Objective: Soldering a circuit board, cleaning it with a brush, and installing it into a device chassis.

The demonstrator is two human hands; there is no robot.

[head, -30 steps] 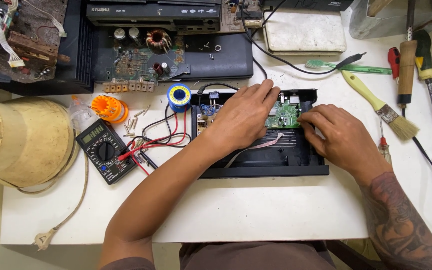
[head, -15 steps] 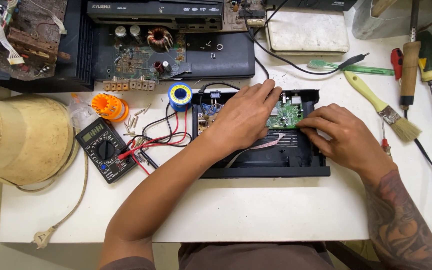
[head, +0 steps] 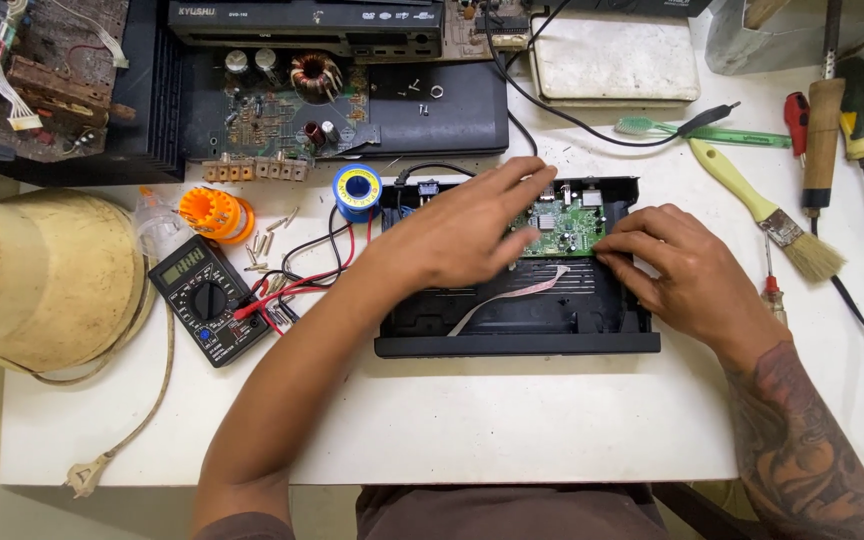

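Both hands, left hand (head: 467,235) and right hand (head: 687,275), press the green circuit board (head: 562,228) inside the black casing (head: 512,335).
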